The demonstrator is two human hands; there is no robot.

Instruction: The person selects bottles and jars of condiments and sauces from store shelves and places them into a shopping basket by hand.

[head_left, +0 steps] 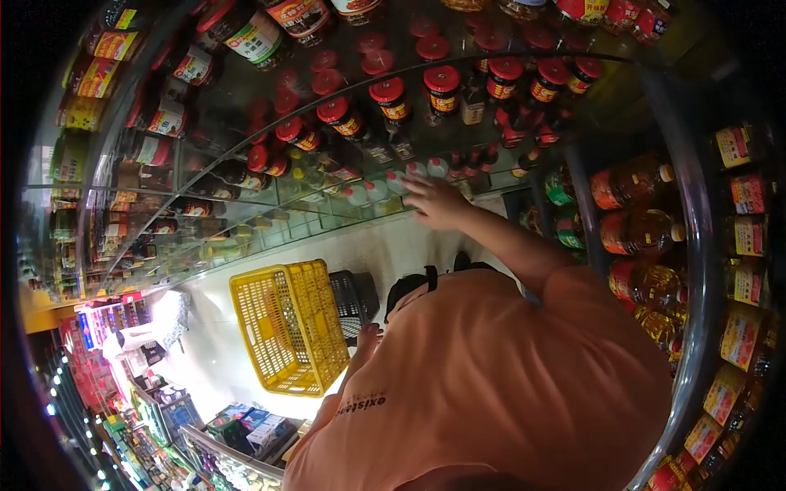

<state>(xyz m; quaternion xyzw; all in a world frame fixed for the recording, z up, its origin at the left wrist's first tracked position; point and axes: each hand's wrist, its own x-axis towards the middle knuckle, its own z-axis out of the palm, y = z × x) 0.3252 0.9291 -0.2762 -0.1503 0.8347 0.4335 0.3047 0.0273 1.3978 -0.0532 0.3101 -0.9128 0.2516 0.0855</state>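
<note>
My right hand [435, 202] reaches out to a glass shelf with its fingers spread. Its fingertips are at a row of bottles with red and white caps [376, 189]; whether they touch one I cannot tell. Low beside my body, my left hand [368, 335] has its fingers curled, partly hidden by my orange shirt. Close to it is a black shopping basket [350, 296] on the floor; what the fingers hold, if anything, I cannot make out. A yellow plastic basket [286, 327] with slotted walls stands next to the black one.
Above my right hand, a glass shelf bears red-lidded jars [391, 100]. Large oil bottles [639, 233] line a rack on the right, behind a metal rail [698, 245]. Boxed goods [262, 430] and a bright doorway are at lower left. Pale floor [217, 327] surrounds the baskets.
</note>
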